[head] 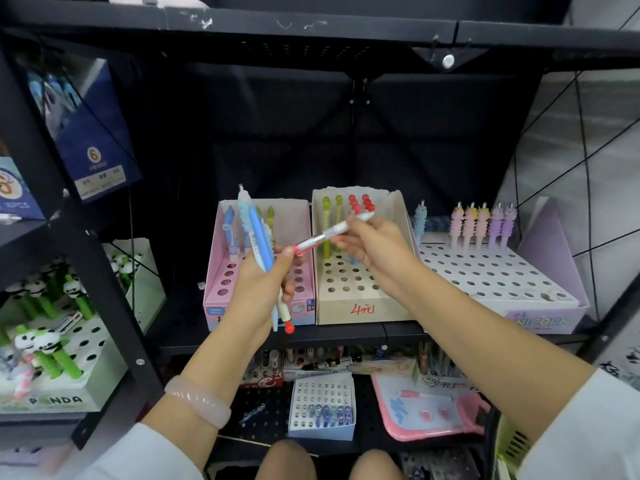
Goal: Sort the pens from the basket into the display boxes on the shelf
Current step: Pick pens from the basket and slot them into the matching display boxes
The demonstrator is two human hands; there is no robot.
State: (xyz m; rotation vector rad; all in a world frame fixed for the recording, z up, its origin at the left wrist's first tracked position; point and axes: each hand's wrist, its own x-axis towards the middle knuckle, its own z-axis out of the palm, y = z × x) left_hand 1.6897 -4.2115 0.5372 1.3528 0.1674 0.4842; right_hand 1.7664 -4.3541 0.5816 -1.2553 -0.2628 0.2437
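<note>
White pen with red end [329, 233] held slantwise above the shelf, in front of the pink and beige display boxes — right hand [374, 249] pinches its upper part between fingertips and thumb, the red end touching the left thumb. Left hand [258, 289] has its grip curled round a bundle of pens: a blue pen [258, 240] stands up out of the fist, and a white one with a red ball tip [286, 322] hangs below it. Pink display box [221, 271] just behind the left hand, a few blue and green pens standing in its back row. Beige display box [360, 299] beside it to the right, marked in red on the front, holds green and red-topped pens at the back. Farther right, purple unicorn box [540, 317] with pastel pens in the rear holes. Pink bracelet [197, 400] on left wrist. Panda pen display [62, 400] on the neighbouring shelf at left.
</note>
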